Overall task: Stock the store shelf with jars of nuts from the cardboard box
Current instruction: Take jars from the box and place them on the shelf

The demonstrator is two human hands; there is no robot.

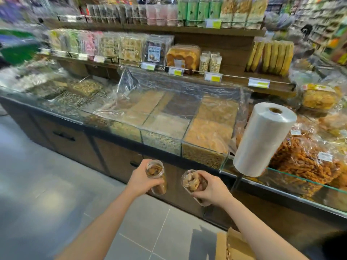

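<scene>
My left hand (142,180) grips a clear jar of brown nuts (156,176), held in front of the counter's dark lower cabinet. My right hand (212,188) grips a second clear jar of larger pale nuts (191,182), tilted with its bottom toward me. Both jars hang below the glass counter edge. The cardboard box (234,244) shows only as an open flap at the bottom right, beside my right forearm. Two jars of pale nuts (210,61) stand on the wooden middle shelf (234,76), with bare shelf to their right.
Glass-fronted bulk bins (169,119) under plastic sheeting lie between me and the shelf. A roll of plastic bags (262,139) stands up at the right. Bagged snacks (309,162) fill the right case. The grey tile floor (47,175) stretches left.
</scene>
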